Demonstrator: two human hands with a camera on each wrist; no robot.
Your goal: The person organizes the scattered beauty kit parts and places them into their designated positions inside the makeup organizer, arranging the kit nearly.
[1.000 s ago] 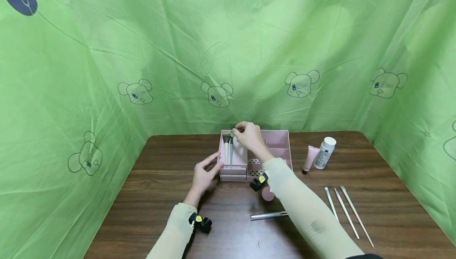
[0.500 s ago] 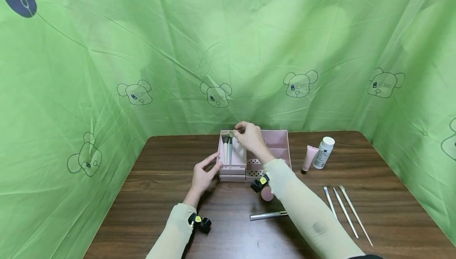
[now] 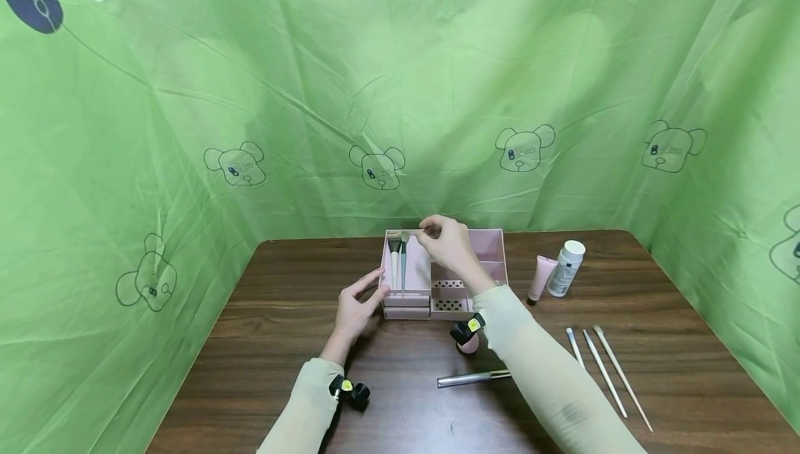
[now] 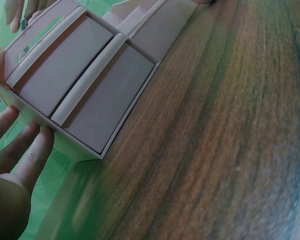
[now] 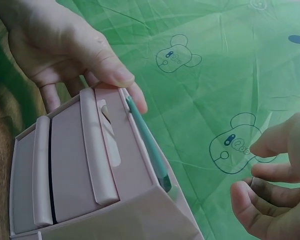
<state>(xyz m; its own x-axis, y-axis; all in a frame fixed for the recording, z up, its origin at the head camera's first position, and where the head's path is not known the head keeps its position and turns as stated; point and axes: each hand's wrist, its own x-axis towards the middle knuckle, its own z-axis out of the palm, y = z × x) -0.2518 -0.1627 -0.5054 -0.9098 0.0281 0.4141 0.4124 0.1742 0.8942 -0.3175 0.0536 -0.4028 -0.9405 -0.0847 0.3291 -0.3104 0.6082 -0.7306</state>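
My left hand [image 3: 356, 312] holds the front left corner of a pink desktop organizer [image 3: 420, 270], its thumb on the top edge and the other fingers along the side wall. In the organizer's top left tray lie two makeup brushes: one with dark bristles and a white handle [image 3: 394, 266], the other with a teal handle [image 3: 403, 265]. Just right of them, over the tray's back, hovers my right hand [image 3: 448, 242]. The right wrist view shows its fingers [image 5: 277, 195] loosely bent, with nothing between them. Two drawer fronts [image 4: 65, 60] face the left wrist camera.
Right of the organizer stand a pink tube [image 3: 542, 279] and a white bottle [image 3: 566, 270]. Three slim brushes [image 3: 604, 374] lie at the right of the wooden table [image 3: 250, 371]. A silver stick [image 3: 469, 379] and a pink round item [image 3: 469, 345] lie in front, near my right forearm.
My right hand has moved off the teal-handled brush, a little to the right, and uncovers more of it. The left hand stays on the organizer.
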